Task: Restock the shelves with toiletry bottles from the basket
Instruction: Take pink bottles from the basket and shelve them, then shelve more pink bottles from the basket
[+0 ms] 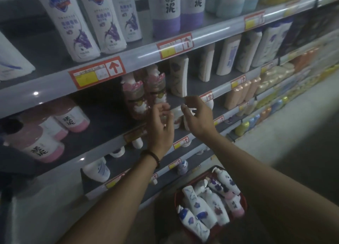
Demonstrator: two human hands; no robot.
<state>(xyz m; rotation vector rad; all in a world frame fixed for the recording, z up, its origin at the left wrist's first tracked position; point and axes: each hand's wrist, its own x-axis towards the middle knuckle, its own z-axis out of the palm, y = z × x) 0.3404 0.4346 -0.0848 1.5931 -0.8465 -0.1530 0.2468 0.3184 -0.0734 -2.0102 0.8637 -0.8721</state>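
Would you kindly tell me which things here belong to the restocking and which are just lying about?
Job: red basket, its white bottles, pink pump bottles, left hand, right hand.
Lying about: price tags, purple-label bottles above, peach bottles.

I count one red basket (pixel 176 195) holding at least six white bottles (pixel 201 207). On the middle shelf (pixel 102 118) I see two pink flowered bottles (pixel 133 96) standing and three pink-ended bottles (pixel 73 118) lying down.
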